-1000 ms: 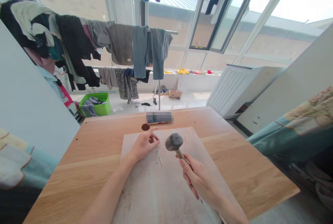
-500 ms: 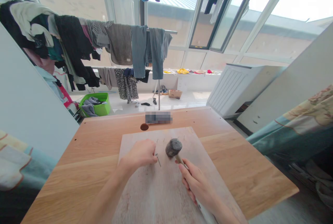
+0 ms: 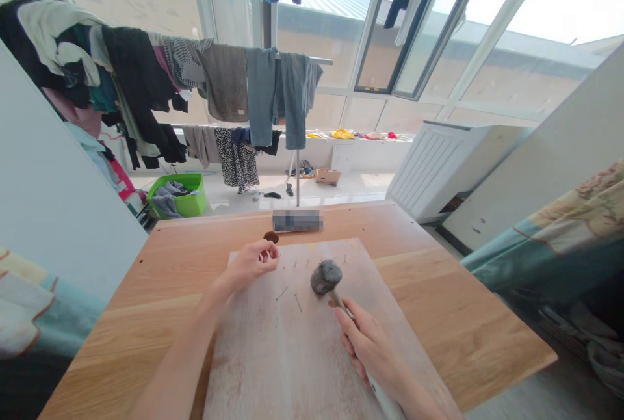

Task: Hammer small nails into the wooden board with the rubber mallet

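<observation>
My right hand (image 3: 363, 339) is wrapped round the handle of a mallet (image 3: 326, 277) with a dark, blunt head. The head rests on or just over a pale wooden board (image 3: 273, 368). My left hand (image 3: 254, 265) is at the board's far left, fingers curled and pinched; what they hold, if anything, is too small to make out. Several thin nails (image 3: 295, 263) stand in a row along the far part of the board, right of that hand. Two loose nails, one (image 3: 281, 293) left of the other (image 3: 298, 303), lie nearer me, left of the mallet head.
Under the board is a wooden table (image 3: 463, 316) with a round hole (image 3: 271, 237) near its far edge. A blurred grey object (image 3: 297, 220) lies behind the board. Beyond stand a laundry rack (image 3: 297, 179) hung with clothes, a green basket (image 3: 195, 205) and a white cabinet (image 3: 424, 166).
My left hand has moved away from me and left, from beside the loose nails to the board's far left, uncovering a second loose nail. My right hand and the mallet have stayed put.
</observation>
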`<state>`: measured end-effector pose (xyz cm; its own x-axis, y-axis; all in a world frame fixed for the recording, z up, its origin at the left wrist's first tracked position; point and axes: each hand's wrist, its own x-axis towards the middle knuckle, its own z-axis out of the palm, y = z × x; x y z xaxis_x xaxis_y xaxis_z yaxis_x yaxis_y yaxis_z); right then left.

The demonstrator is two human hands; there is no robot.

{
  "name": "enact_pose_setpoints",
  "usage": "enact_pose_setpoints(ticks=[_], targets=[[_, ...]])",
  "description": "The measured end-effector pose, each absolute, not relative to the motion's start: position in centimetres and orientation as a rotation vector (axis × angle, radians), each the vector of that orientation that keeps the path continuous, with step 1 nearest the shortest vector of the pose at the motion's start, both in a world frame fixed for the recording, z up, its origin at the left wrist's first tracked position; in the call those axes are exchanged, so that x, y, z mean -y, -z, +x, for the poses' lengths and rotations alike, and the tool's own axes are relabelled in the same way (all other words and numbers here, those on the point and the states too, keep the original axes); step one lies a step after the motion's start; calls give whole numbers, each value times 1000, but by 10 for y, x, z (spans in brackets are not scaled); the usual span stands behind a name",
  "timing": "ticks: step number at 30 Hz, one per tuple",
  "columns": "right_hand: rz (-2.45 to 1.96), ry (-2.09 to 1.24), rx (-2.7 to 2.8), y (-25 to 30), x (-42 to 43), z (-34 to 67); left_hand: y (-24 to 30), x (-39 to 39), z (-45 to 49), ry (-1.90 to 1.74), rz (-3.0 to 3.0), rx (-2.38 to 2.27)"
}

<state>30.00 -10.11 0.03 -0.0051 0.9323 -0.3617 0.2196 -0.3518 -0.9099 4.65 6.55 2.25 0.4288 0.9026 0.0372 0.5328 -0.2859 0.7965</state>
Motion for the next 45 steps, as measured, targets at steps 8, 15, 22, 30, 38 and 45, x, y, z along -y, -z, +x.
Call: enact_pose_setpoints(ticks=[8, 15, 22, 30, 38, 45], targets=[[-1654, -1414, 1231, -2, 100, 299, -5, -61, 63, -858, 1874, -1105], [-1689, -1376, 1363, -14, 91, 306, -9, -59, 63, -795, 1940, -1100], [-1720, -1256, 1493, -18, 80, 303, -13, -56, 61, -779, 1944, -1101], [-1699, -1324, 1547, -15, 81, 298, -11, -58, 59, -764, 1954, -1060], [-1697, -1288, 1536, -14, 83, 295, -2, -60, 59, -750, 1942, -1035], [-1581, -1162, 1577, -52, 65, 277, 0, -60, 57, -785, 1912, -1032]])
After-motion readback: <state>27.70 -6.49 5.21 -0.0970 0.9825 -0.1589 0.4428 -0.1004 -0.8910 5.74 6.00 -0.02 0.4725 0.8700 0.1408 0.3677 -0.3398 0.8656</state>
